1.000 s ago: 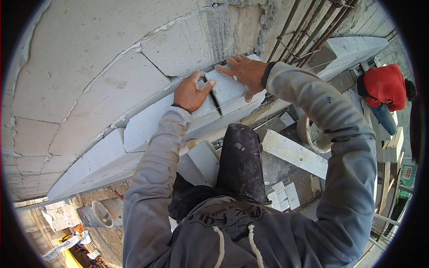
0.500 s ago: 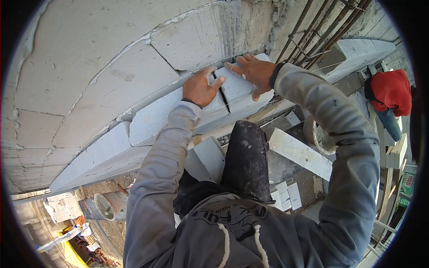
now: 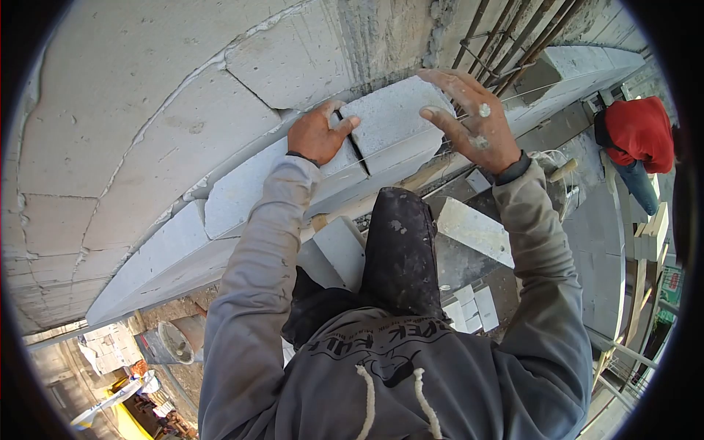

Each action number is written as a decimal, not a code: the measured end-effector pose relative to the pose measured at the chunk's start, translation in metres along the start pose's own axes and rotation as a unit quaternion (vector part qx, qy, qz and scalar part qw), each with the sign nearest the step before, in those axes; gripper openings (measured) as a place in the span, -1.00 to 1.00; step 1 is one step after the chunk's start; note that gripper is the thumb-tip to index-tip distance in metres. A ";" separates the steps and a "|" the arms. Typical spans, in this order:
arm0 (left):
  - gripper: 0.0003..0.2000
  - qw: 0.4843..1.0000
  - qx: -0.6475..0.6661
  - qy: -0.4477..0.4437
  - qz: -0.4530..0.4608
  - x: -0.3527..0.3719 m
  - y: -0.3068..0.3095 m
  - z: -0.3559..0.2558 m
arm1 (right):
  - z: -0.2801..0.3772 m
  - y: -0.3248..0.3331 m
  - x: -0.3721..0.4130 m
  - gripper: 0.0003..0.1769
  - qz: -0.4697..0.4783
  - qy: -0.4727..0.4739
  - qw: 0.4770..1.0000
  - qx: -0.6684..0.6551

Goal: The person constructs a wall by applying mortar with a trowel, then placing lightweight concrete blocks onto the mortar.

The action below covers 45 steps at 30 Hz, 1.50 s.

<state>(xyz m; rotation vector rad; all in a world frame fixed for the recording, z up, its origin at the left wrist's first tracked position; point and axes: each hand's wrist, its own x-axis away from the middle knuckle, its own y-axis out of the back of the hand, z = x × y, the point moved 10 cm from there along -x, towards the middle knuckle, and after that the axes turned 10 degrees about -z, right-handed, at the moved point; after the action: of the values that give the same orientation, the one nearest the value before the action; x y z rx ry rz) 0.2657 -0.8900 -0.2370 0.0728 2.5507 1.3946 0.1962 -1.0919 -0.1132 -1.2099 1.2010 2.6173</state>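
A white lightweight concrete block (image 3: 392,114) sits in the low course against the taller wall. Beside it is a neighbouring white block (image 3: 253,187), with a narrow dark gap between the two. My left hand (image 3: 320,134) grips the top of the neighbouring block near that gap, its fingers curled toward the back edge and its thumb reaching across the joint. At the other end of the first block, my right hand (image 3: 477,121) is open, thumb and fingers apart, its fingertips near the block's top corner. A thin string line (image 3: 411,137) runs along the front of the course.
Steel rebar (image 3: 506,44) rises beyond my right hand. Loose blocks (image 3: 473,231) lie on the platform below, around my knee (image 3: 400,242). A bucket (image 3: 176,342) stands at lower left. At far right a person in a red top (image 3: 639,134) bends over.
My right hand has come off the top of the block and moved right to its end, fingers spread. My left hand stays at the joint. The view has shifted slightly.
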 end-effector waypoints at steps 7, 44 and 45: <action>-0.39 0.999 0.004 -0.014 0.041 -0.010 -0.012 0.010 | -0.136 -0.037 0.178 -0.53 -0.111 -0.462 0.879 -0.048; -0.21 0.990 0.013 0.021 0.136 -0.020 -0.026 0.025 | -0.180 -0.113 0.172 -0.56 0.065 -0.370 0.927 0.005; -0.18 0.991 0.009 0.013 0.130 -0.021 -0.025 0.024 | -0.179 -0.113 0.172 -0.56 0.076 -0.367 0.927 0.017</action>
<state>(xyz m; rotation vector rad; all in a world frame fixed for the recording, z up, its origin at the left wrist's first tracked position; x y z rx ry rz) 0.2928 -0.8872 -0.2666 0.4062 2.6499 1.4696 0.2268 -1.1776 -0.3704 -0.0645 1.1794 2.7104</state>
